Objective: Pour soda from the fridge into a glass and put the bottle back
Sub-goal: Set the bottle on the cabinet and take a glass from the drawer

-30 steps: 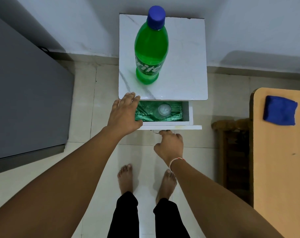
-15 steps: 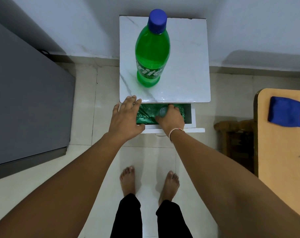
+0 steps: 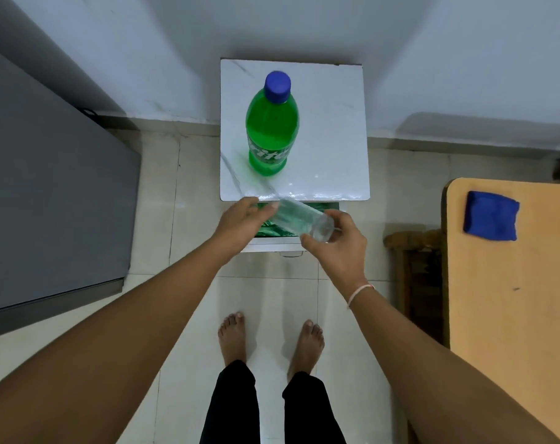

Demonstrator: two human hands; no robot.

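Observation:
A green soda bottle [image 3: 271,133] with a blue cap stands upright on the white marble-top side table [image 3: 329,129]. Below the tabletop's front edge a drawer [image 3: 272,245] is pulled out, lined with green foil. My right hand [image 3: 336,241] grips the base end of a clear glass [image 3: 299,219], which lies tilted above the drawer. My left hand [image 3: 243,222] has its fingertips touching the glass's other end.
A grey fridge [image 3: 48,200] stands at the left. A wooden table [image 3: 512,299] at the right carries a blue cloth [image 3: 491,216], with a wooden stool [image 3: 413,251] beside it. My bare feet stand on the tiled floor [image 3: 272,302] before the drawer.
My right hand went from the drawer handle into the drawer and lifted the glass out. My left hand left the drawer's edge and met the glass. The camera view shifted.

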